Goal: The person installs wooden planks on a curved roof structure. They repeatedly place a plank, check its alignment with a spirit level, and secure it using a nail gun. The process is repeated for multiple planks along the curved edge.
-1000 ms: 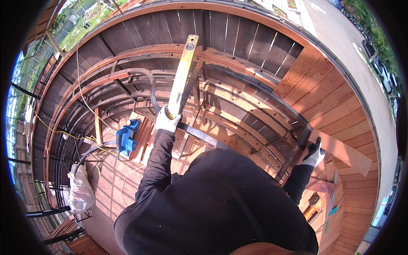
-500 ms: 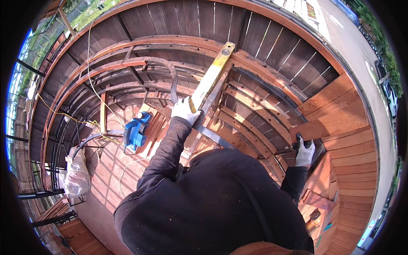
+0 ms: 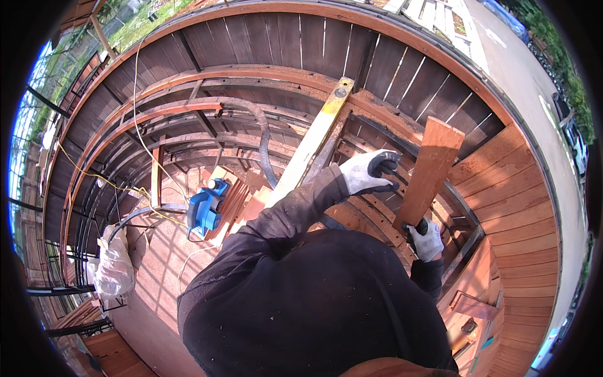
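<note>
A short reddish-brown wooden board (image 3: 432,164) is tilted up over the curved bench frame. My right hand (image 3: 427,241), in a white and dark glove, grips its lower end. My left hand (image 3: 372,172), gloved the same way, is just left of the board, with fingers apart and bent, holding nothing. A yellow spirit level (image 3: 312,139) rests across the frame to the left of that hand; my left sleeve covers its near end. Fitted wooden slats (image 3: 502,179) run along the seat at the right.
On the left stand a blue power tool (image 3: 205,208) with a hose and a stack of wood strips (image 3: 233,210). A white bag (image 3: 115,267) sits beyond it, with a yellow cord (image 3: 103,171) nearby. Curved rails (image 3: 276,74) and a dark slatted backrest (image 3: 251,41) surround me.
My left hand has let go of the spirit level and moved right, toward the board. My right hand has lifted the board off the slats and swung it up and leftward.
</note>
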`<action>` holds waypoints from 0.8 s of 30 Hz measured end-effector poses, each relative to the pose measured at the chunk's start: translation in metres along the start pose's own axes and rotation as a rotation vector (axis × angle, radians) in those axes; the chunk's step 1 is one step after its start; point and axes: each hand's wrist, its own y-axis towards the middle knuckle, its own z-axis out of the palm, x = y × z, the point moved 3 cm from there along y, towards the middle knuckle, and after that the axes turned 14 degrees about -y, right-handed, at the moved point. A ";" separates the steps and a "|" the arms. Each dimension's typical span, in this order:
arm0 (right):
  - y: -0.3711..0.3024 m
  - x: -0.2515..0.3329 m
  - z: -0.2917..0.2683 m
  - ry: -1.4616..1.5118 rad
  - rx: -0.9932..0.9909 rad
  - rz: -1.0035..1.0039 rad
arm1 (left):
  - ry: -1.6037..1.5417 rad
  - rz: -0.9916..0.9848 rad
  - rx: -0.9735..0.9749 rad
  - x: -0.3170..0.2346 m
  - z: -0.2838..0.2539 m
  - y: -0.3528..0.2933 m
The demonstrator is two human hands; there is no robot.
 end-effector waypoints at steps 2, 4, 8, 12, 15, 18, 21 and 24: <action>0.001 -0.011 0.014 -0.172 -0.067 -0.117 | -0.088 -0.093 0.170 -0.004 0.027 0.005; 0.005 -0.018 0.024 -0.013 0.027 -0.026 | -0.143 -0.132 0.085 0.016 0.035 0.006; 0.001 -0.032 0.030 0.130 0.127 0.165 | -0.054 -0.226 -0.016 0.014 0.035 -0.005; -0.008 -0.045 0.019 -0.186 -0.043 0.055 | -0.205 -0.242 -0.164 0.018 0.017 -0.014; -0.026 -0.059 0.005 -0.368 -0.214 0.041 | -0.264 -0.115 -0.312 0.032 -0.006 -0.011; -0.061 -0.090 -0.018 -0.562 -0.508 0.194 | -0.264 -0.095 -0.368 0.022 -0.032 -0.007; -0.090 -0.117 -0.049 -0.743 -0.634 0.390 | -0.201 0.107 -0.419 0.010 -0.041 0.010; -0.108 -0.150 -0.056 -0.880 -0.447 0.596 | -0.249 0.112 -0.380 0.010 -0.042 0.046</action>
